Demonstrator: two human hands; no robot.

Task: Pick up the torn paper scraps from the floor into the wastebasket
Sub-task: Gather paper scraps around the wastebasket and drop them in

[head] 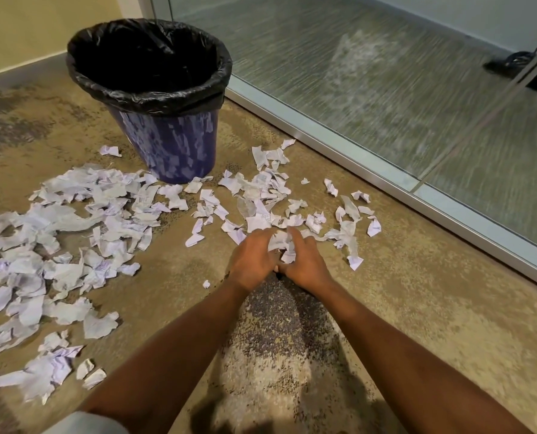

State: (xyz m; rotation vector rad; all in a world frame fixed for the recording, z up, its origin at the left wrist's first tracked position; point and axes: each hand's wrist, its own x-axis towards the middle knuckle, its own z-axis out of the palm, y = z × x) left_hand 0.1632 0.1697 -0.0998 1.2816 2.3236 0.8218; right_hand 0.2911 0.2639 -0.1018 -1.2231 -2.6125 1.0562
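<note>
A blue wastebasket (170, 151) lined with a black bag (148, 89) stands upright on the carpet at the upper left; its inside looks dark. Torn white paper scraps cover the floor: a big spread (57, 245) at the left and a thinner patch (261, 195) in front of the basket. My left hand (251, 261) and my right hand (304, 264) are cupped together low over the carpet, and between them they hold a bunch of scraps (281, 244). The fingers of both hands curl round that bunch.
A glass partition with a metal bottom rail (386, 180) runs diagonally along the right. A beige wall (26, 26) rises at the back left. The carpet (417, 308) at the lower right has no paper on it. A dark object (517, 65) shows behind the glass.
</note>
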